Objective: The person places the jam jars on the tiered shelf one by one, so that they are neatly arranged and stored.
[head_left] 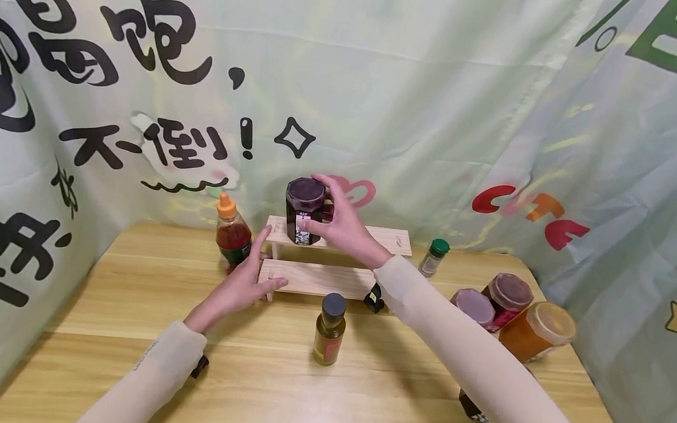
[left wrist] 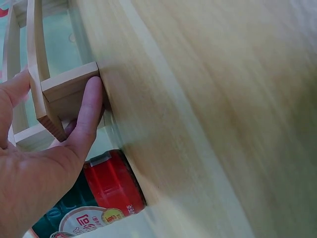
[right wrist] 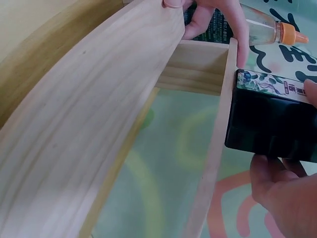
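Right hand [head_left: 343, 227] grips dark jar [head_left: 301, 203], axis upright, by left half of upper tier [head_left: 388, 240]; left hand [head_left: 237, 289] grips wooden rack [head_left: 322, 280], left end.

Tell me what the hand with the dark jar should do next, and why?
I'd have the right hand gently settle the dark jar on the top shelf. It's lid-up at that shelf's left end, and the left hand grips the rack, which probably steadies it. I can't tell whether the jar already touches wood, so slowly seems best.
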Demonstrator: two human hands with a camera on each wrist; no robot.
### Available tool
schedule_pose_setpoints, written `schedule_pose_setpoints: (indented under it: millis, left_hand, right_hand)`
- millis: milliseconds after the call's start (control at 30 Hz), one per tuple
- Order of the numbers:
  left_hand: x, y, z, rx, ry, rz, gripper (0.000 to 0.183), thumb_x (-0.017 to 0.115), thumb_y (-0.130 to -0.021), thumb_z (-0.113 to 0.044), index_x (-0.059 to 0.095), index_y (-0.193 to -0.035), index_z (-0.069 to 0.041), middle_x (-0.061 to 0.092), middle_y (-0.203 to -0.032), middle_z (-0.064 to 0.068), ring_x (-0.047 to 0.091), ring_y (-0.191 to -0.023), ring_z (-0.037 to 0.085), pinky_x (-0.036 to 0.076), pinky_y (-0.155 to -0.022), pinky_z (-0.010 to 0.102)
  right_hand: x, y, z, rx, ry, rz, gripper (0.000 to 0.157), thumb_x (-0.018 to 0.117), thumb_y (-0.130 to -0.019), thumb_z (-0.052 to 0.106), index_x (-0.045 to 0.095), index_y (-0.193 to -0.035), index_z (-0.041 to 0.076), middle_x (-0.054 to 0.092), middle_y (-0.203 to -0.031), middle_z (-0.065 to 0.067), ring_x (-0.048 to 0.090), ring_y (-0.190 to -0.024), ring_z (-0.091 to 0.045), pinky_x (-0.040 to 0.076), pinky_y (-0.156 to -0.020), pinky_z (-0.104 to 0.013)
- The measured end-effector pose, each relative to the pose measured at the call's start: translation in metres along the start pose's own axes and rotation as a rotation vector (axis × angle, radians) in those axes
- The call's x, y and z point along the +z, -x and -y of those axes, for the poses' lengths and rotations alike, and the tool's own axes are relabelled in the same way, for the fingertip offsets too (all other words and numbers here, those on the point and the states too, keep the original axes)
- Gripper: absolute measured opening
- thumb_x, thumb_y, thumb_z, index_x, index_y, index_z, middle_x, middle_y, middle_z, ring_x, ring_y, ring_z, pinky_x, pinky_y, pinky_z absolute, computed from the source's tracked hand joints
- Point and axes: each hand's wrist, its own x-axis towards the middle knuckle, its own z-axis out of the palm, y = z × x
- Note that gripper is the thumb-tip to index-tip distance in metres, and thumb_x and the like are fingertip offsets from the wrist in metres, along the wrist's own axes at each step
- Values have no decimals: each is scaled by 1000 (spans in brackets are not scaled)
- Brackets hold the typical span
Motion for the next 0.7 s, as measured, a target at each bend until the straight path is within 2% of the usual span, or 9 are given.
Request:
schedule_pose_setpoints:
  millis: [133,233,300,400,500,700]
  left_hand:
    - [0,2,-1,1,3,-2,115,82,-102,-26,-7,-175,-34,53,-149,38,67,-118,47,54,-96,62]
    - [0,1,-1,-4,7,-3,116,82,-102,-26,-7,-175,-36,51,-152,39,65,-121,49,53,-97,63]
    - [1,1,-1,-7,15,0,116,83,-102,-26,-7,-175,-37,49,-153,39,64,-124,51,52,-99,64]
    - [2,0,0,-3,16,-2,116,83,-101,-26,-6,-175,-37,46,-156,39,59,-132,53,50,-103,66]
    - [2,1,0,0,12,-8,117,84,-101,-26,-6,-175,-36,46,-156,40,58,-133,53,52,-101,65]
    - [1,2,0,0,1,-5,117,84,-101,-27,-6,-175,-37,47,-155,40,60,-129,54,54,-97,64]
  right_hand:
    - [-3,1,5,48,34,35,101,88,-94,6,27,-172,23,48,-159,-12,55,-141,-36,47,-116,-51]
    - [-9,2,9,66,32,63,103,86,-94,8,21,-174,20,42,-165,-13,49,-147,-37,43,-119,-52]
    - [-16,6,14,69,18,53,102,84,-94,6,20,-174,16,40,-167,-16,47,-149,-39,41,-121,-53]
    - [-26,14,23,56,-6,15,96,80,-96,3,22,-172,12,37,-167,-22,45,-150,-43,36,-124,-54]
    - [-36,23,34,44,-4,-20,89,78,-98,4,27,-171,9,39,-165,-26,45,-150,-46,36,-124,-55]
    - [-61,49,58,48,31,-46,72,72,-104,8,37,-166,8,46,-163,-21,50,-147,-41,43,-120,-48]
